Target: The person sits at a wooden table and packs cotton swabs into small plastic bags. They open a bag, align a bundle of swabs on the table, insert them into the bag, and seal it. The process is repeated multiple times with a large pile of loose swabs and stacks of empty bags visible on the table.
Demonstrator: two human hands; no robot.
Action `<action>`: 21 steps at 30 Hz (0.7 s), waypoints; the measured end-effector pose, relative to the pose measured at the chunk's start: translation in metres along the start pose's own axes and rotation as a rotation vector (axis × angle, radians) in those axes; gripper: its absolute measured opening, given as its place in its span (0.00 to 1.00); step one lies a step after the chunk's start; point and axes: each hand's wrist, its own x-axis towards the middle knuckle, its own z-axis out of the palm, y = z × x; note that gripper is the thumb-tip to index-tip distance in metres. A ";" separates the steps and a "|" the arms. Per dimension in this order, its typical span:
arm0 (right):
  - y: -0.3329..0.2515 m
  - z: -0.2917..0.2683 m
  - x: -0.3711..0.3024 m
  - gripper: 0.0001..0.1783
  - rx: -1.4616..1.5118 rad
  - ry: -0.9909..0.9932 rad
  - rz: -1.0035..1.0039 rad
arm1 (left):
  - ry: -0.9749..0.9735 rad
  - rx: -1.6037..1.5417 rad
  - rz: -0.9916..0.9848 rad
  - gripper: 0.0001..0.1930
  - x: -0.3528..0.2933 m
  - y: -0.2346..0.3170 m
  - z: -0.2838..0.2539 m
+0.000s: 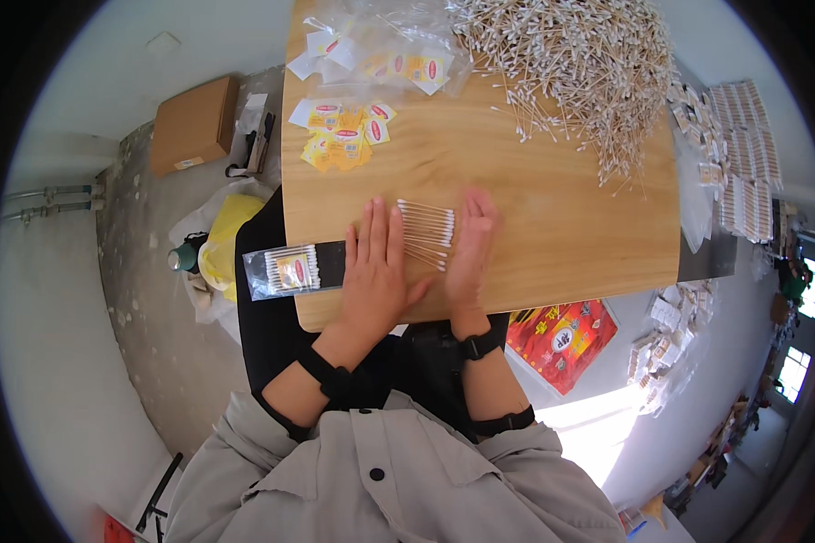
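Observation:
A small row of cotton swabs (427, 224) with wooden sticks lies on the wooden table between my two hands. My left hand (374, 264) rests flat with its fingers stretched out, at the left ends of the swabs. On the right side stands my right hand (470, 249), edge-on beside the other cotton tips. Its fingers are blurred, so their grip does not show. Left of my left hand, a clear packet of swabs with a yellow and white label (292, 271) lies over a black strip (332, 262) at the table's left edge.
A large heap of loose cotton swabs (589, 63) covers the table's far right. Yellow and white label cards (344, 136) lie far left, near clear plastic bags (380, 36). Stacked swab packs (747, 154) stand beyond the right edge. A cardboard box (195, 125) sits on the floor.

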 end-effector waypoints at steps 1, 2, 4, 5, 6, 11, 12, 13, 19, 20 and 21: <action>-0.006 -0.002 0.000 0.29 0.093 0.032 0.018 | 0.012 0.016 -0.001 0.55 0.004 -0.003 -0.002; -0.010 -0.003 0.000 0.29 0.186 0.065 0.037 | 0.024 0.032 -0.001 0.54 0.009 -0.008 -0.004; -0.013 -0.009 -0.002 0.30 0.197 0.073 0.074 | 0.045 0.046 0.021 0.54 0.018 -0.010 -0.005; -0.013 -0.011 -0.004 0.31 0.202 0.075 0.096 | 0.054 0.049 0.038 0.53 0.022 -0.010 -0.005; -0.011 -0.010 -0.003 0.30 0.190 0.079 0.081 | 0.068 0.054 0.059 0.53 0.026 -0.011 -0.003; -0.008 -0.006 0.001 0.29 0.121 0.089 0.051 | 0.087 0.104 0.033 0.57 0.021 -0.006 0.011; -0.009 -0.006 0.001 0.29 0.100 0.093 0.051 | 0.071 0.104 -0.014 0.59 0.018 -0.003 0.003; -0.010 -0.006 0.001 0.29 0.080 0.096 0.050 | 0.054 0.103 -0.062 0.60 0.016 -0.003 -0.001; -0.012 0.007 0.002 0.28 -0.047 0.036 0.029 | -0.030 0.203 -0.024 0.64 0.013 -0.024 -0.002; -0.011 0.009 0.003 0.28 -0.084 0.010 0.020 | -0.017 0.205 -0.004 0.64 0.015 -0.023 0.000; -0.008 0.010 0.002 0.28 -0.139 -0.029 -0.007 | -0.010 0.208 0.010 0.64 0.014 -0.020 0.003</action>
